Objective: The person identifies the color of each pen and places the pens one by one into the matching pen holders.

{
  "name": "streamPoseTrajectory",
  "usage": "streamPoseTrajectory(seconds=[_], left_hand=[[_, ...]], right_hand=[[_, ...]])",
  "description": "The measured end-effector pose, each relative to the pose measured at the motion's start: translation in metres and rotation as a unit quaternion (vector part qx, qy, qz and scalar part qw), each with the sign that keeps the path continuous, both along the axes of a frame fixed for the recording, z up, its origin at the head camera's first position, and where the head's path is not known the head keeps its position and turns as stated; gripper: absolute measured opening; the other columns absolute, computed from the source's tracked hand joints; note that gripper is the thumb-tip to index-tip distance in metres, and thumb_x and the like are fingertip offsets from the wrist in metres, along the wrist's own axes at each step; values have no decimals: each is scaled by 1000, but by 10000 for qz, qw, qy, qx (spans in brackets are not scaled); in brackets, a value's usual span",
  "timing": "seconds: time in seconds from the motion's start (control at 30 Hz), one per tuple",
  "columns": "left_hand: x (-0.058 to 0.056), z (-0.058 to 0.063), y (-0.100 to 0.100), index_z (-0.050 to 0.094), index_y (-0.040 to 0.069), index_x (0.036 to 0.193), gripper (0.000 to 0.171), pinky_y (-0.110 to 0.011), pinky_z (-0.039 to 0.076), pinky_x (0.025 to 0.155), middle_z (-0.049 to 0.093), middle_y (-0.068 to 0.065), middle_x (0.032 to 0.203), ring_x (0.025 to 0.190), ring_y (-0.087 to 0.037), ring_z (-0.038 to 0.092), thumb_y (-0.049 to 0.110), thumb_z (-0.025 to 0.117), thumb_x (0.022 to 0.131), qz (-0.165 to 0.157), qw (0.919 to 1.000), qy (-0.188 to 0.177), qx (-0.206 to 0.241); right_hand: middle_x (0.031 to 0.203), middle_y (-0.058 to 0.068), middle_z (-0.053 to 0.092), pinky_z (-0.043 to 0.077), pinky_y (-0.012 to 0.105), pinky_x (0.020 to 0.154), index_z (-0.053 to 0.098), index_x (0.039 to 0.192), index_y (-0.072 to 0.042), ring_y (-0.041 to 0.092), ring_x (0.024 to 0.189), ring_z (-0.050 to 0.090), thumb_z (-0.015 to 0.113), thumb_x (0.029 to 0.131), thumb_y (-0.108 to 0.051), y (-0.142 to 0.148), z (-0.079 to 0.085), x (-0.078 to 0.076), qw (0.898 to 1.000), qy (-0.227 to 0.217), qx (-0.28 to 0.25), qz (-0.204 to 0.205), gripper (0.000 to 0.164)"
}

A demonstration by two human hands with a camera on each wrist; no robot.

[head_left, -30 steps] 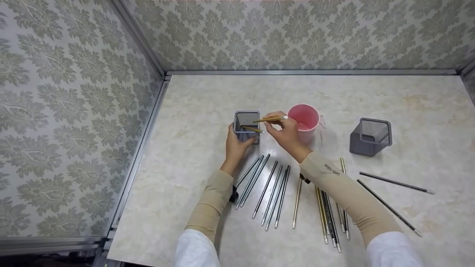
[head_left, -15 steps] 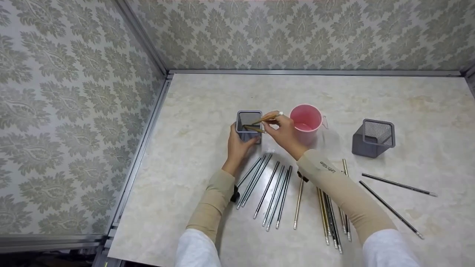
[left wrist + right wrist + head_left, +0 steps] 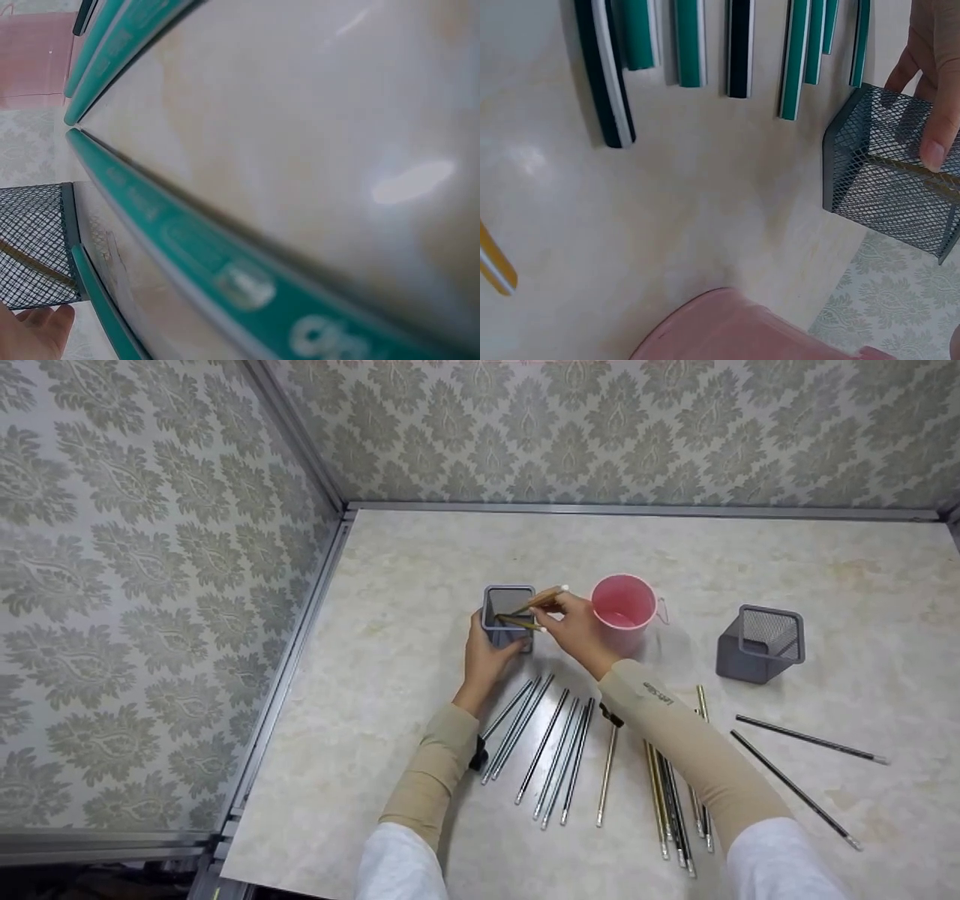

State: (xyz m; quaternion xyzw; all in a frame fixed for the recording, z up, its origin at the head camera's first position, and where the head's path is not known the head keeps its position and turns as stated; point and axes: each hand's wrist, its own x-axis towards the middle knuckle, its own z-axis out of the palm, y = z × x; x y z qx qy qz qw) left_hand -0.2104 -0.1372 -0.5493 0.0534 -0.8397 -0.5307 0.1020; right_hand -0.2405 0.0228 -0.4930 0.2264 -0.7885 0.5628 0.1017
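The left hand (image 3: 484,656) holds the left-hand square grey wire-mesh holder (image 3: 506,601) low, thumb across its near wall, presumably to prevent tipping. All positions below refer to this holder. Inside it, one slim gold pencil (image 3: 519,622) leans with its eraser end over the rim, probably because the walls are short relative to its length. Nearer the person, slim green and black pencils (image 3: 541,746) lie fanned on the pale bench (image 3: 420,555), eraser ends toward the person, likely for easy pickup. At the holder's right rim, the right hand (image 3: 576,626) pinches another gold pencil, its point directed at the mouth; whether it touches inside cannot be determined. Farther right stand a pink plastic cup (image 3: 624,598), upright, and a matching mesh holder (image 3: 739,660), apparently set apart to leave working space.
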Motion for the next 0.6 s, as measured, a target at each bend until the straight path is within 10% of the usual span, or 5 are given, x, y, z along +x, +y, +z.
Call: streamPoseTrajectory(seconds=[0.6], left_hand=[[-1,-2,0,33,0,140,82,-38,34,111,47,-19,139,129,-28,46,17,79,74,-66,9999,116,-30]], right_hand=[[89,16,66,55,35,79,68,90,4,26,83,64,68,84,-1,-7,-17,-6,9996,-12,250,-152,8]])
